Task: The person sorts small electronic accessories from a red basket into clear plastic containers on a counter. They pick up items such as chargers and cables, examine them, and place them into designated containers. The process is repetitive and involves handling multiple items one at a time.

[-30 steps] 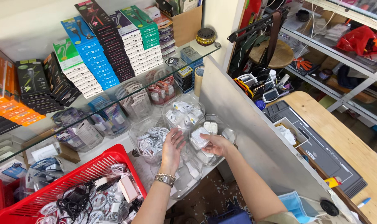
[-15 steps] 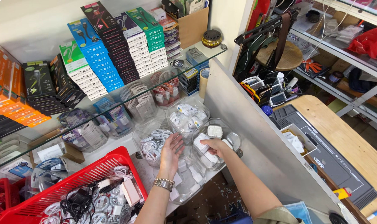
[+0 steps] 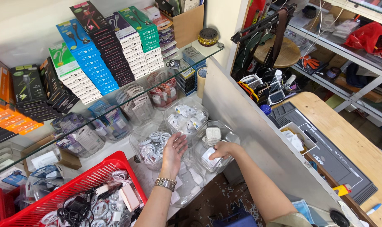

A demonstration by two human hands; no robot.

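I cannot see the right hand's [image 3: 224, 150] fingertips: they are hidden behind the white packet [image 3: 209, 156] it grips. The red basket [image 3: 79, 185] is cut off by the bottom edge. The contents of the clear tubs [image 3: 186, 117] are too small to identify.

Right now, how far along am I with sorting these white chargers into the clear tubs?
Done: one clear tub already holds white plugs. In hand: your right hand grips a white charger over a part-filled tub; your left hand hovers open. Left: the red basket holds mixed cables.
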